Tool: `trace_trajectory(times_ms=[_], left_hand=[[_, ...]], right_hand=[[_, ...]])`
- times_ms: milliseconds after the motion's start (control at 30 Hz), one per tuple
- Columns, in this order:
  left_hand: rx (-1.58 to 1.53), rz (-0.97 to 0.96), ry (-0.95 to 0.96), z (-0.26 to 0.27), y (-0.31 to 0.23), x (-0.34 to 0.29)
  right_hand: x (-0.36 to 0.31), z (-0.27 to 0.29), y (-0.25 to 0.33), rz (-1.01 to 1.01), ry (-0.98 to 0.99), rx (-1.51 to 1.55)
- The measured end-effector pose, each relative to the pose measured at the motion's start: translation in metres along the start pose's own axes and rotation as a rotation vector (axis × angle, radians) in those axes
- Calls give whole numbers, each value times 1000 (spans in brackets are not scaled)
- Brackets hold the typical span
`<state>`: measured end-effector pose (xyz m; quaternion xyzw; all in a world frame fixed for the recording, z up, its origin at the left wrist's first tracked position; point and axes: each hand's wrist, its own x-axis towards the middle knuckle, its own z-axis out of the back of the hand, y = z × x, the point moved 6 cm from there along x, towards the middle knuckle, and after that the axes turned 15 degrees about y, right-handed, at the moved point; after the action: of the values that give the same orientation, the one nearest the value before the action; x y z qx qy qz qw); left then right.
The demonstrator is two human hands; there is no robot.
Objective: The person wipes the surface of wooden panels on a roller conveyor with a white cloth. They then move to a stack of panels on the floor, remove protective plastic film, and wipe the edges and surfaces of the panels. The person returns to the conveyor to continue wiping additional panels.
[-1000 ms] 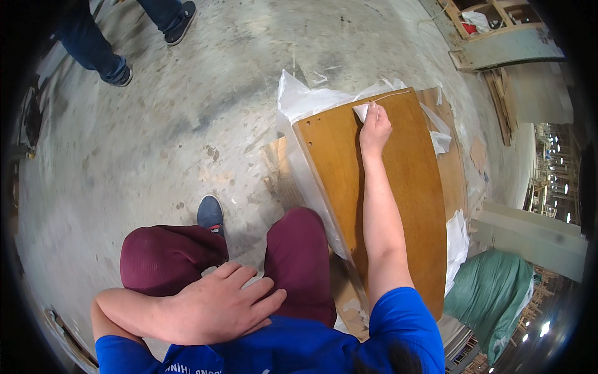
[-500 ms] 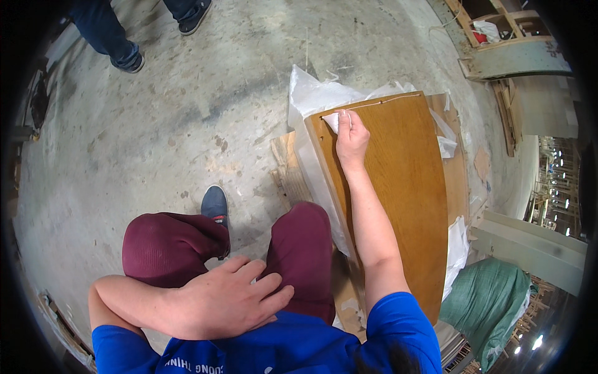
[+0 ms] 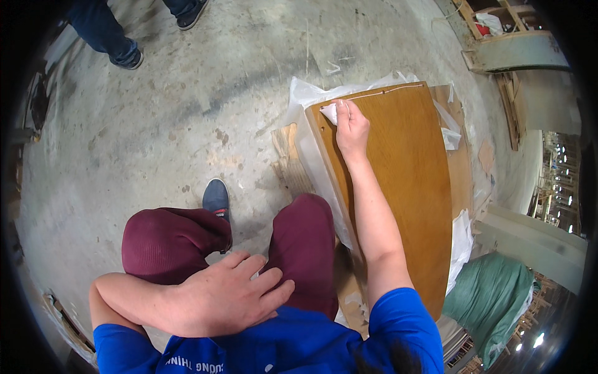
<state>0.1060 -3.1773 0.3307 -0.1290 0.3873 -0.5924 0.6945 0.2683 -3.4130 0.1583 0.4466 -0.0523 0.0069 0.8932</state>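
Observation:
A brown wooden panel (image 3: 405,181) lies to my right, its rounded long edge away from me. My right hand (image 3: 352,129) is closed in a pinch over its far left corner, gripping a small white cone-shaped bag (image 3: 329,113). The bag's narrow tip points at the corner, near a small dark hole. Along the panel's far edge runs a thin white line (image 3: 392,90); whether it is a bead or a cord I cannot tell. My left hand (image 3: 230,298) rests across my lap, palm down, fingers slightly bent and apart.
White foam sheeting (image 3: 305,93) and cardboard (image 3: 458,156) lie under the panel. A green sack (image 3: 489,305) and a grey beam (image 3: 529,243) stand at the right. Another person's legs (image 3: 103,31) are at the far left on the concrete floor (image 3: 162,106).
The panel and my right hand appear slightly higher in the view, with the bag tip still at the same corner. My left hand has barely moved.

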Motion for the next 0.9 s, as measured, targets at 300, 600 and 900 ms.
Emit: trace_trajectory(times_ms=[300, 600, 900], left_hand=[[25, 14, -65, 0, 0, 3], [9, 76, -29, 5, 3, 13], [40, 141, 53, 3, 5, 32]], right_hand=[[-35, 5, 0, -28, 13, -6], [-36, 9, 2, -13, -13, -61], [-89, 27, -12, -103, -16, -22]])
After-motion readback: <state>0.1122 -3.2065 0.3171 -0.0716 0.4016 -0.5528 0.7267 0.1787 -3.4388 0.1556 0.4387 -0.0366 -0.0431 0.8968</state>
